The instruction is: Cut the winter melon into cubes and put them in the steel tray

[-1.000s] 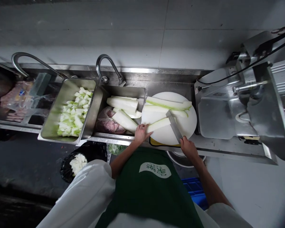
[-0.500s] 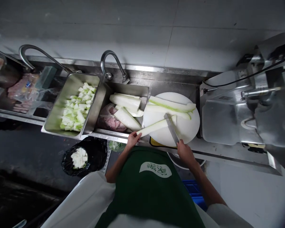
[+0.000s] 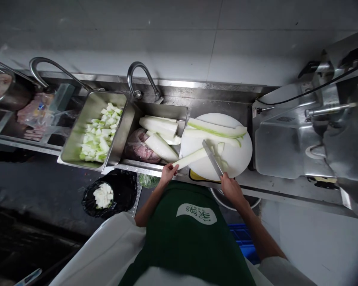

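- While my left hand [image 3: 168,173] grasps the pale strip [image 3: 191,157] near the left edge of the board [image 3: 238,159], my right hand [image 3: 231,188] grips the knife [image 3: 212,158].
- Cut pieces [image 3: 220,148] lie beside the knife.

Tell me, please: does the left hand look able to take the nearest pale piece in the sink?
Probably yes: the pale piece lies close to the left hand, its upper side largely uncovered. However, that hand holds the end of the strip, so it would likely have to let go first.
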`<state>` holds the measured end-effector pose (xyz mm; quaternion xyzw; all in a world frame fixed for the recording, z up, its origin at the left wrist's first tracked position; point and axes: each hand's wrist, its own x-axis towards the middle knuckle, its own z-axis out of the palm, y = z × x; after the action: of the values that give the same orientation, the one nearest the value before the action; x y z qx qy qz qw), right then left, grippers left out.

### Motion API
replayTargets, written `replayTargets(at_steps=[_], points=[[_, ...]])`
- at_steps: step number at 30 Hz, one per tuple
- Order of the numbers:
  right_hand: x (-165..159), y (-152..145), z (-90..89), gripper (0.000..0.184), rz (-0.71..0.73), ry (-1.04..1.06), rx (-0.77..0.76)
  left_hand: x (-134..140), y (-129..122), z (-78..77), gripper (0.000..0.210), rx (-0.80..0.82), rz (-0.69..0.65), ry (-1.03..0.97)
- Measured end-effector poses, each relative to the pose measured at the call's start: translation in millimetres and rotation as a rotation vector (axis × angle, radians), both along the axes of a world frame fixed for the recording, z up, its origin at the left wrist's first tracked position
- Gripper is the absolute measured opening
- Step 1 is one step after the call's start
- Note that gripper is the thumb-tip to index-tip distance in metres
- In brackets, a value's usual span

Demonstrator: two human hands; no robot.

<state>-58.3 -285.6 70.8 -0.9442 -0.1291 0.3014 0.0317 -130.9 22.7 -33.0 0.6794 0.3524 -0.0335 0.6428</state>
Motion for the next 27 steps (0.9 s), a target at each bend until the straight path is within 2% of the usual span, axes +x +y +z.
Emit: replayTargets(at_steps=[4,11,20,27], points=[[7,5,-5.0,0.024,0.016,0.050,-0.002,-2,1,0.2,0.057,0.024,-0.024,0.016],[-4,-1,1.8,0.027,0.034,-0.058,-0.036,-3,1,-2.2,0.048,0.033,-0.037,0.020],[4,11,-5.0,0.025,0.078,0.056,-0.010,-5,3,-2.7,0.038,0.076,-0.085,0.044],[-5,2,3.6,0.030,0.080,-0.015,-0.042,-6,1,-2.7,0.036,0.062,-0.084,0.064]])
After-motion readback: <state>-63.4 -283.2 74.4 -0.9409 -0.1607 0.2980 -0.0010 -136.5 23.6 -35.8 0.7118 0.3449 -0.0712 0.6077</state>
